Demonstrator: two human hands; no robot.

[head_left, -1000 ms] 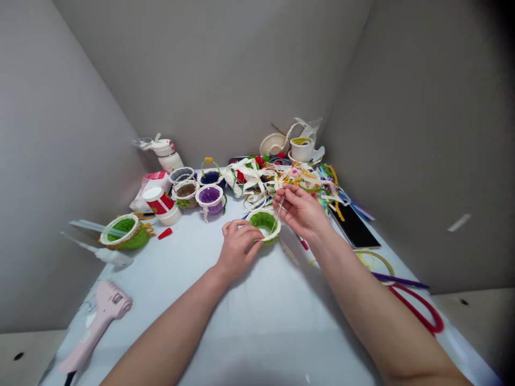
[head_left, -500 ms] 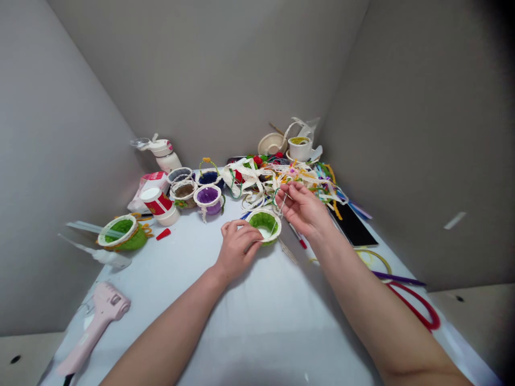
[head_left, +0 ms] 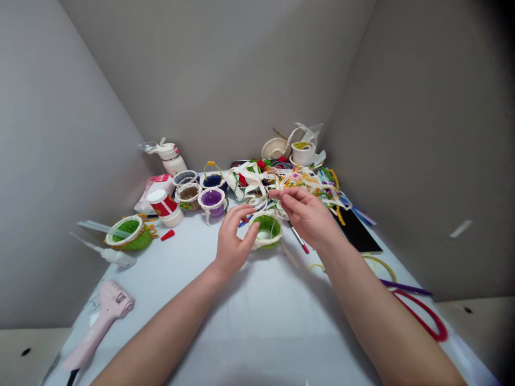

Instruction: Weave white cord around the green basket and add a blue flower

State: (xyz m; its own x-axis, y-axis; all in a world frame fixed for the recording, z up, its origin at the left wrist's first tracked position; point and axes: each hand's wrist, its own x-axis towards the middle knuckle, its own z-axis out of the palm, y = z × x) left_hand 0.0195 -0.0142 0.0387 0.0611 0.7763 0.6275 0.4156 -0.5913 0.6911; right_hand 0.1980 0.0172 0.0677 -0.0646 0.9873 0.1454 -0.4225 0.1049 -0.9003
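Observation:
A small green cup (head_left: 267,231) with cream lace round its rim stands on the white table (head_left: 257,316) between my hands. My left hand (head_left: 232,239) curls round the cup's left side, thumb on the near rim and fingers at the far rim. Just above the cup's right edge is my right hand (head_left: 308,215), whose thumb and fingers pinch a thin strip of cream lace trim (head_left: 278,206) that runs down to the rim.
Behind lies a tangle of ribbons and pipe cleaners (head_left: 301,179). Several decorated cups (head_left: 212,198), a red-and-white cup (head_left: 164,205) and a green basket (head_left: 129,233) stand left. A pink glue gun (head_left: 105,320) lies near left; a black slab (head_left: 356,231) and red pipe cleaner (head_left: 422,316) lie right.
My left hand lifted off the rim and opened round the cup's side. My right hand moved slightly left over the cup with the lace. The view shifted a little.

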